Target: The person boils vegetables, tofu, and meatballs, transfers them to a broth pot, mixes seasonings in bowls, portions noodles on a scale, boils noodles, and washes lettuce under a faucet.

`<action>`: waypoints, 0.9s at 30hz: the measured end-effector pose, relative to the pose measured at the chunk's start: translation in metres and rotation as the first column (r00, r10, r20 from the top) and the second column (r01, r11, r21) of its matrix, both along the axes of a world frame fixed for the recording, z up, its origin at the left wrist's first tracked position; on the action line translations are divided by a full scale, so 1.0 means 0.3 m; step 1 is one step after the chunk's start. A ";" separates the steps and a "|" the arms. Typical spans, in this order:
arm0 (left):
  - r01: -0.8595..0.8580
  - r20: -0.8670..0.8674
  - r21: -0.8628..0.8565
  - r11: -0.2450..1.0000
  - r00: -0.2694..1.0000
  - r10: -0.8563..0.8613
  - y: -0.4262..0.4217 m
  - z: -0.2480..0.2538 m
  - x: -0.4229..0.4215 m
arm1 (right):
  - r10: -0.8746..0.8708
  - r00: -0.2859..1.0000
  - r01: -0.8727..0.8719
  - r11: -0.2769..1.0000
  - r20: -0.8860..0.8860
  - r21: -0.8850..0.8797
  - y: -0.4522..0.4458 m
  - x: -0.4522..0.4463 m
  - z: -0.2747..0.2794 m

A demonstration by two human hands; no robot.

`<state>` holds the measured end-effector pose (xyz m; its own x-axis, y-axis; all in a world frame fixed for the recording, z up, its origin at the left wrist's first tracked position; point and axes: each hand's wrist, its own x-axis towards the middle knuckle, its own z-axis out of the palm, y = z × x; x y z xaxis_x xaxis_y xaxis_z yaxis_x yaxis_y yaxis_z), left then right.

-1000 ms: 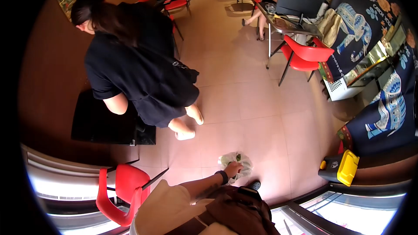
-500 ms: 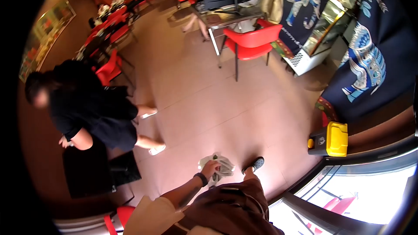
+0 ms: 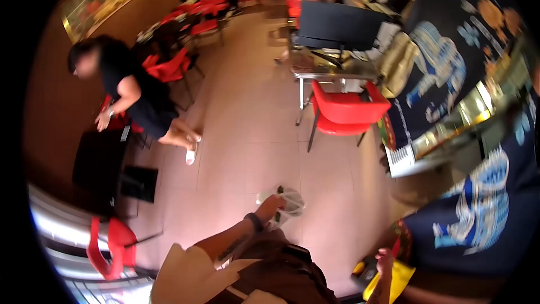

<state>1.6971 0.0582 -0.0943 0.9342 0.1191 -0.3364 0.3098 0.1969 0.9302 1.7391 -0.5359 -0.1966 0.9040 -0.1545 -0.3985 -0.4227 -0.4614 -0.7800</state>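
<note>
My left hand [image 3: 271,206], with a dark band on its wrist, is closed on the top of a thin, see-through plastic bag [image 3: 293,201]. Something dark green shows inside the bag, but I cannot make out what. The bag hangs in front of my dark shorts, above the floor. At the lower right, my right hand [image 3: 385,259] hangs away from my body, its fingers loosely bent and nothing visible in them. In the picture it overlaps a yellow-lidded bin [image 3: 396,279]; whether it touches the bin is unclear.
A person in black [image 3: 138,87] stands at a dark table [image 3: 100,155] on the left. Red chairs [image 3: 350,110] stand by the monitor [image 3: 340,25] desk and at the lower left. A dark elephant-print cloth [image 3: 478,214] hangs at right. Tiled floor [image 3: 247,152] runs ahead.
My view has turned to the right and lifted toward the room's far end. My right hand has come into view. The bag stays in my left hand. The person in black has straightened somewhat.
</note>
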 end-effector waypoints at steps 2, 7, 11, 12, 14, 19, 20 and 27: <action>0.115 0.101 0.066 0.991 0.987 -0.121 -0.106 0.019 0.189 | 0.396 0.830 -0.281 0.905 0.393 -0.318 -0.083 0.394 0.125; 0.083 0.286 0.249 0.965 0.946 -0.155 -0.439 0.139 0.701 | 0.520 0.816 -0.222 0.684 0.251 -0.695 -0.136 1.161 0.555; 0.448 0.062 -0.180 0.875 0.893 -0.445 -0.713 0.234 1.108 | 0.601 0.771 0.022 0.307 0.212 -0.951 -0.412 1.472 0.618; 0.459 0.052 -0.219 0.861 0.886 -0.460 -0.818 0.258 1.197 | 0.504 0.864 -0.110 0.190 0.001 -0.975 -0.400 1.505 0.765; 0.571 0.037 -0.141 0.809 0.820 -0.572 -1.013 0.259 1.335 | 0.418 0.898 -0.158 0.021 -0.135 -0.987 -0.657 1.565 0.714; 0.826 0.167 0.041 0.562 0.549 -0.819 -1.582 0.241 1.677 | 0.018 0.944 -0.328 0.004 -0.328 -0.945 -1.253 1.483 0.913; 0.809 0.106 -0.210 0.549 0.577 -0.810 -1.744 0.276 1.715 | -0.086 0.952 -0.288 0.075 -0.294 -0.955 -1.372 1.439 0.981; 0.814 0.078 -0.445 0.374 0.451 -0.889 -2.678 0.051 2.181 | -0.513 0.854 -0.084 0.029 -0.088 -0.996 -1.863 1.180 1.068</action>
<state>2.3515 -0.7451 -0.0791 0.3952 -0.8748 -0.2802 0.6410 0.0441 0.7663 2.0930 -1.0947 0.1238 0.5801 -0.8104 0.0821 -0.7227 -0.4656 0.5108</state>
